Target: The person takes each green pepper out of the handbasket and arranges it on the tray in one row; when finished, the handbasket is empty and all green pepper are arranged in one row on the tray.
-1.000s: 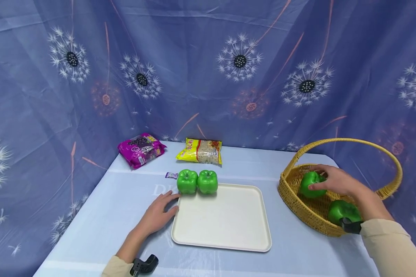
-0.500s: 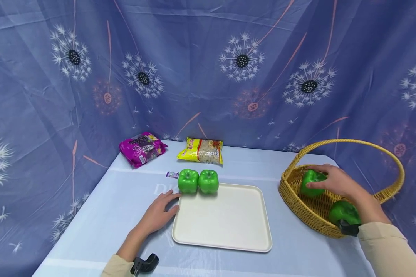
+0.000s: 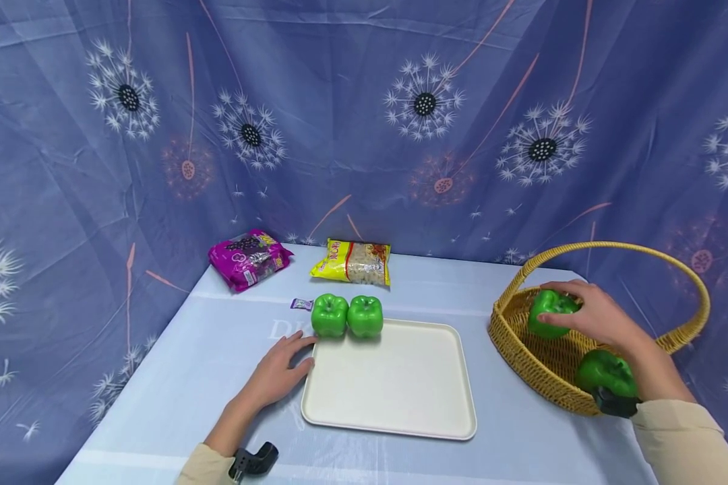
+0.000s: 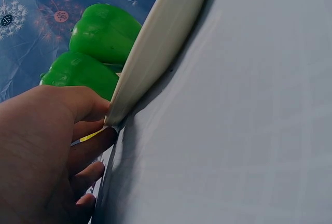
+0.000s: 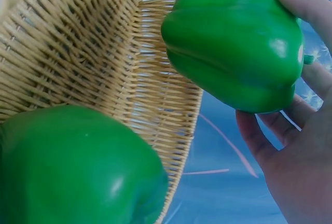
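In the head view my right hand grips a green bell pepper by its stem end, in the far part of the wicker basket. The right wrist view shows the thumb on one side of this pepper and fingers on the other. A second green bell pepper lies in the basket near my wrist. My left hand rests beside the cream tray, fingers spread, fingertips touching its left rim. Two more green bell peppers stand side by side at the tray's far left corner.
A purple snack bag and a yellow snack bag lie at the back of the table. A small purple wrapped packet is near the peppers. The basket's tall handle arches over the right arm. A blue curtain hangs behind.
My right hand has raised the bell pepper slightly inside the basket. The left hand and tray stay where they were.
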`<control>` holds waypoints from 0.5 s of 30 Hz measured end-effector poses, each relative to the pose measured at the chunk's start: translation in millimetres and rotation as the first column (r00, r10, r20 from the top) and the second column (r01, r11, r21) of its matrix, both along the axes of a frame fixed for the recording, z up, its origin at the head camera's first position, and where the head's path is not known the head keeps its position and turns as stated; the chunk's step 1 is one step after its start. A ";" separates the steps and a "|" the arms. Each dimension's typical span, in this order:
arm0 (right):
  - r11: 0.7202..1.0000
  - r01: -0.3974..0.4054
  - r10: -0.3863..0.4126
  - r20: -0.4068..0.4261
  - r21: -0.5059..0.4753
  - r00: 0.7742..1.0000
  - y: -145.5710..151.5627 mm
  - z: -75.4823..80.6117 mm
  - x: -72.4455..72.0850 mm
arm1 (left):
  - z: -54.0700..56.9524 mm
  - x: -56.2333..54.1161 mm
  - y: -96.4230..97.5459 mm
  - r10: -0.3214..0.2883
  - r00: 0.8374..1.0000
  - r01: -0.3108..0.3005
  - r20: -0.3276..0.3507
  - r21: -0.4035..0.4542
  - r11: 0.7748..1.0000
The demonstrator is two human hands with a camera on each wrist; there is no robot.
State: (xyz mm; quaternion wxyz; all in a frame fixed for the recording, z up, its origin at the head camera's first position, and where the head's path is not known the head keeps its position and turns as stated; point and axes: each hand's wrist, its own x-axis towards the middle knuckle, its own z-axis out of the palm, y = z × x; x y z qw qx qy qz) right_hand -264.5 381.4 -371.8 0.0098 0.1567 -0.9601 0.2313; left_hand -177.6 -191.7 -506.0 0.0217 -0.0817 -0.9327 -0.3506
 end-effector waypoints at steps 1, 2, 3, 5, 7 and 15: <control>1.000 -0.002 0.002 -0.006 0.005 1.000 -0.3 1.3 1.3 | -0.1 -0.3 0.1 0.000 1.000 0.000 0.000 0.000 1.000; 1.000 -0.002 0.003 -0.013 0.008 1.000 -0.7 2.3 2.7 | -0.2 -0.5 0.0 0.000 1.000 0.000 0.001 0.001 1.000; 1.000 -0.002 0.002 -0.015 0.009 1.000 -1.1 3.1 4.1 | -0.3 -0.6 -0.1 0.001 1.000 -0.001 0.002 0.000 1.000; 1.000 0.002 -0.002 -0.009 0.000 1.000 -2.2 4.1 6.5 | -0.6 -0.6 -0.5 0.004 1.000 -0.004 0.006 -0.002 1.000; 1.000 0.005 -0.005 -0.004 -0.007 1.000 -3.4 5.2 8.7 | -1.0 -0.7 -0.7 0.007 1.000 -0.007 0.010 -0.005 1.000; 1.000 -0.004 0.004 -0.033 -0.004 0.999 -16.1 12.8 17.3 | -1.4 -0.9 -0.6 0.002 1.000 -0.002 0.010 -0.005 1.000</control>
